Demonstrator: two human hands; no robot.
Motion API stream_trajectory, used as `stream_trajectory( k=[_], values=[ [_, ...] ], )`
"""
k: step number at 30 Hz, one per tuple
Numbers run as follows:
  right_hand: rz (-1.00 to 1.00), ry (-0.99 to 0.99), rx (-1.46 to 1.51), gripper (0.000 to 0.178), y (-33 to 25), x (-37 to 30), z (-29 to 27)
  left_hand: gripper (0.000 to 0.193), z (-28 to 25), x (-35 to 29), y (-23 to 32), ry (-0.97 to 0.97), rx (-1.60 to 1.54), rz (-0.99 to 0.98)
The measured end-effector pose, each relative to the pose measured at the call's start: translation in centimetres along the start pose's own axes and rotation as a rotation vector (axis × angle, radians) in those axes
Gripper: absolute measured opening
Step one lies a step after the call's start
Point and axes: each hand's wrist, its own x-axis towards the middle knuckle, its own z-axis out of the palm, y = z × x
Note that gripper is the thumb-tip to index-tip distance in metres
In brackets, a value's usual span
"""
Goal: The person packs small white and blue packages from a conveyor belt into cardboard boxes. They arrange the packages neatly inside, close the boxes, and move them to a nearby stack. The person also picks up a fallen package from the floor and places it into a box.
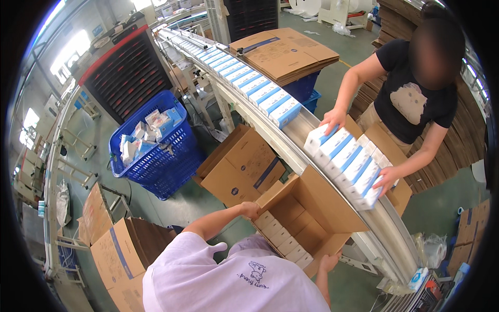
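Note:
An open cardboard box [317, 200] leans against the near side of the conveyor, its flaps folded outward. Inside, along its near side, stands a row of small white cartons [281, 236]; the rest of its inside shows bare cardboard. My left hand [250, 209] is closed on the left edge of this box. At the right corner my right hand [327, 262] grips its edge, with part of the fingers hidden behind the cardboard. Across the belt, a person in a black T-shirt squeezes a row of blue-and-white cartons [345, 164] between two hands.
The curved conveyor [301, 127] carries a line of blue-and-white cartons [251, 83] from the far left. A blue basket [161, 166] with loose packs stands at left. Another cardboard box [241, 169] sits below the belt. Flattened cardboard stacks [286, 52] lie beyond the conveyor.

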Motion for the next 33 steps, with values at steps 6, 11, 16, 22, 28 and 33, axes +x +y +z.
stream_trajectory(
  k=[6,11,16,22,28,33],
  values=[
    [0.049,0.001,-0.058,0.063,-1.7,-0.5,-1.1,0.032,-1.0,-1.1,0.4,0.017,0.016,-0.019],
    [0.049,0.002,-0.048,0.062,-2.6,-0.9,-1.2,0.029,-0.8,-0.7,-0.5,0.004,-0.008,-0.007],
    [0.068,-0.009,-0.067,0.062,-3.5,-1.0,-1.7,0.026,-0.8,-0.7,-0.6,0.001,-0.02,-0.015],
    [-0.048,0.08,-0.047,0.058,-5.0,-1.7,-2.3,0.029,-1.8,-1.5,-1.5,0.028,-0.004,0.05],
    [0.027,0.001,-0.05,0.064,-5.1,-1.8,-2.2,0.03,-2.1,-2.6,-1.7,0.1,-0.062,0.062],
    [-0.04,0.019,-0.004,0.063,-5.8,-2.6,-2.7,0.029,-3.8,-4.2,-0.4,0.064,-0.051,0.024]
  ],
)
